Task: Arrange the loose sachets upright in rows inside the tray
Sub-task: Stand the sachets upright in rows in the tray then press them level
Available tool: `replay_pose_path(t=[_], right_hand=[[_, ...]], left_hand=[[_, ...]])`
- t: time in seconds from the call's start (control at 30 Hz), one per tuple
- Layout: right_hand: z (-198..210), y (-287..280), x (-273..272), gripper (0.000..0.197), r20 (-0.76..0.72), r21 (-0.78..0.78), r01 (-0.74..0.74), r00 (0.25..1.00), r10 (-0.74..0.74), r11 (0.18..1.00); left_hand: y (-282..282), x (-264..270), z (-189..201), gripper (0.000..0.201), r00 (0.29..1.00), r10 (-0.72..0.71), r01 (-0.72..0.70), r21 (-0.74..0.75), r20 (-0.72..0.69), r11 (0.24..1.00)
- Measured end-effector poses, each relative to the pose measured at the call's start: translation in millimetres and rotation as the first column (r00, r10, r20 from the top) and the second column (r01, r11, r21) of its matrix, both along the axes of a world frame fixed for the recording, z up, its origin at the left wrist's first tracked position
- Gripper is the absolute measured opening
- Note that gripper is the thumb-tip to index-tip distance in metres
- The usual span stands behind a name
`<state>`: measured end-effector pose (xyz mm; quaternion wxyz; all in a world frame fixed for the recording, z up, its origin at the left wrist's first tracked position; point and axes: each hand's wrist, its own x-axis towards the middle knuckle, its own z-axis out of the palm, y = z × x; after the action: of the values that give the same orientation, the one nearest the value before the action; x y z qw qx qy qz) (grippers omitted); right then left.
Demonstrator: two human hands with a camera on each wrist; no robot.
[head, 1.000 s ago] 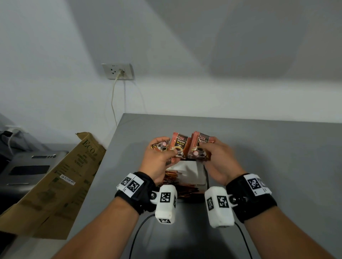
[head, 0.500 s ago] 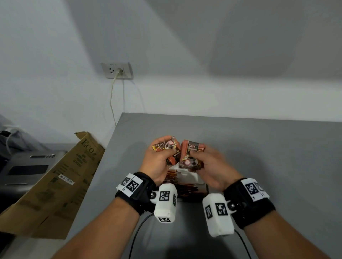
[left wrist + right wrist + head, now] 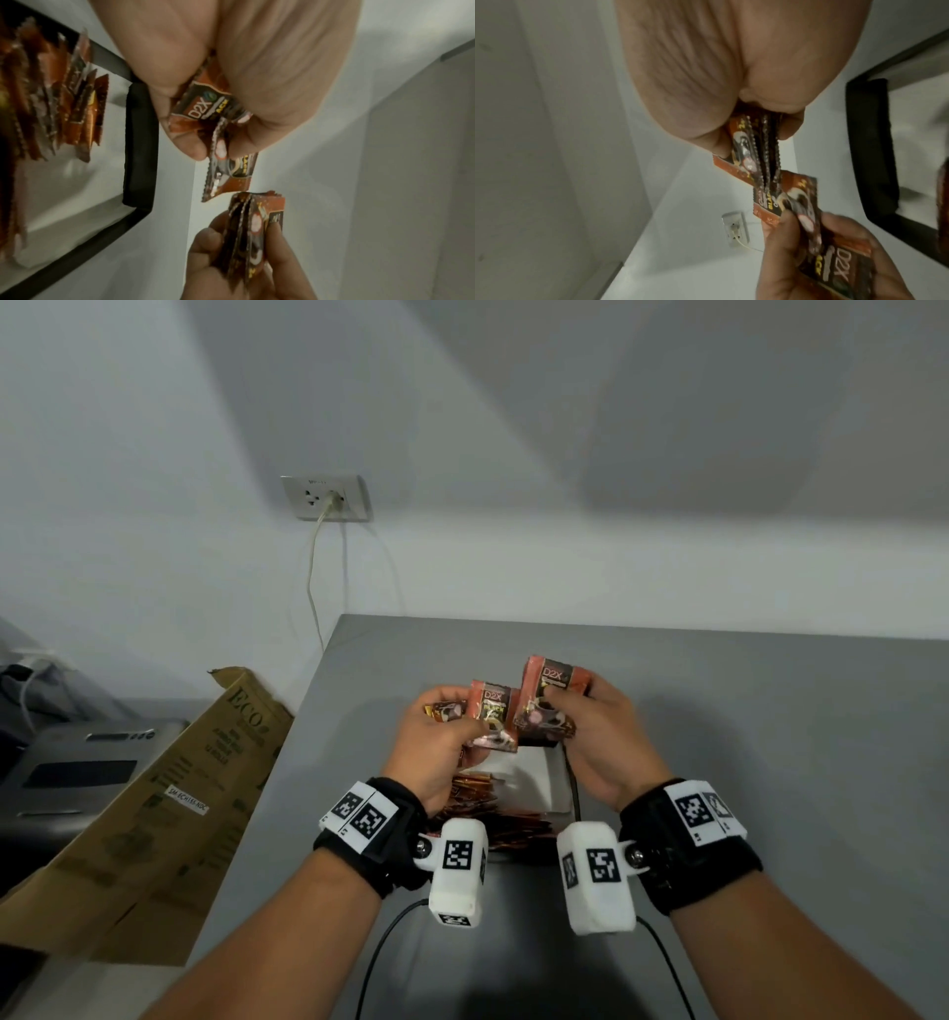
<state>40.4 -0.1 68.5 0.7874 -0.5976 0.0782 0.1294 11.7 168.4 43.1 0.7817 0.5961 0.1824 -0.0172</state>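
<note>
While both my hands are raised above the grey table (image 3: 719,711), the black-rimmed tray (image 3: 557,778) lies on it directly beneath them, its near half filled with sachets (image 3: 493,819) standing on edge in a packed row, its far half showing bare white floor. My right hand (image 3: 601,742) clamps a small stack of sachets (image 3: 552,706) between thumb and fingers, long axis near upright, printed face toward me, top edge leaning slightly left. My left hand (image 3: 431,747) pinches a single sachet (image 3: 493,716) likewise upright, with another sachet (image 3: 444,711) lying roughly crosswise behind its fingers. Stack and single sachet sit just beside each other.

Head view: gives faces only, stack count unreadable. Right wrist view: shows the stack (image 3: 762,154) edge-on, several serrated edges fanned. Left wrist view: shows the tray's row (image 3: 51,97) from the side, leaning, and the tray corner (image 3: 140,142). Wall socket (image 3: 326,498) with plugged cable, cardboard box (image 3: 154,803) at left of table.
</note>
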Motion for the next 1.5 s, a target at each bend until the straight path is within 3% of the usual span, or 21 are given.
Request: replay_pose_path(t=[0.13,0.33,0.57,0.7,0.8,0.97,1.1,1.23,1.33,1.4,1.5], right_hand=[[-5,10,-5,0.025,-0.083,0.051,-0.067,0.994,0.071,0.996],[-4,2,0,0.026,-0.119,0.051,-0.018,0.993,0.024,0.999],[-9,8,-21,0.025,-0.175,0.181,-0.175,0.962,0.207,0.968],[-8,11,-11,0.021,-0.088,-0.075,-0.095,0.992,0.089,0.993],[1,7,-2,0.02,-0.011,-0.09,-0.058,0.998,0.057,0.994],[-1,-3,1,0.024,-0.074,0.17,0.067,0.996,-0.055,0.983],[-5,8,-10,0.019,-0.109,0.107,-0.037,0.993,0.049,0.994],[-10,13,-6,0.021,-0.107,0.064,0.015,0.994,-0.008,0.998],[-9,3,-2,0.015,-0.141,0.123,0.036,0.99,-0.019,0.992],[-8,-6,0,0.014,-0.149,0.156,0.037,0.989,-0.013,0.987],[-10,-16,1,0.023,-0.155,0.164,0.046,0.988,-0.02,0.985]], left_hand=[[-7,0,1,0.033,0.999,-0.025,0.025,-0.022,0.03,0.999],[-1,1,3,0.033,1.0,-0.02,0.015,-0.298,-0.012,0.955],[-3,3,0,0.036,0.991,0.116,-0.105,-0.162,0.062,0.981],[-4,2,2,0.039,0.997,0.043,-0.042,-0.006,0.061,0.999],[-5,1,4,0.028,0.998,-0.041,0.038,0.081,0.04,0.996],[-3,1,3,0.021,0.998,0.052,-0.05,-0.07,0.027,0.996],[-12,-1,-2,0.022,0.999,0.04,-0.033,-0.169,0.035,0.985],[-18,-4,0,0.011,0.999,-0.023,0.033,-0.239,0.045,0.971],[-10,-5,2,0.036,1.0,-0.021,0.02,-0.319,0.002,0.947],[-6,-4,2,0.041,1.0,-0.015,0.014,-0.285,-0.002,0.958],[-1,-2,3,0.049,1.0,-0.008,0.009,-0.109,0.004,0.994]])
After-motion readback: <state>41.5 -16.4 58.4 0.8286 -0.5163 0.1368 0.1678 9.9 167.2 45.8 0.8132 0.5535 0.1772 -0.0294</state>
